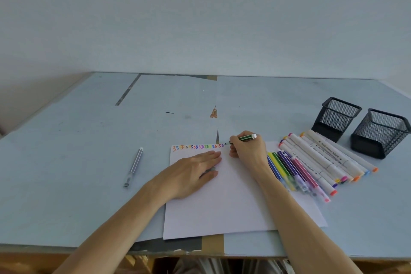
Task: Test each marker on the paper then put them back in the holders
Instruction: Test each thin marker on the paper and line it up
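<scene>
Paper [222,202] lies on the pale blue table [66,162], held flat under the left hand [193,169], whose fingers are straight and spread against the sheet. The right hand [246,149] pinches a green marker [243,138], its tip touching the sheet's top edge at the end of a row of coloured squiggles [198,147]. Just right of that hand, loose markers [318,160] lie side by side, some overlapping the sheet. Beyond them stand two black mesh holders [358,127]. A grey pen [134,167] lies apart on the left.
</scene>
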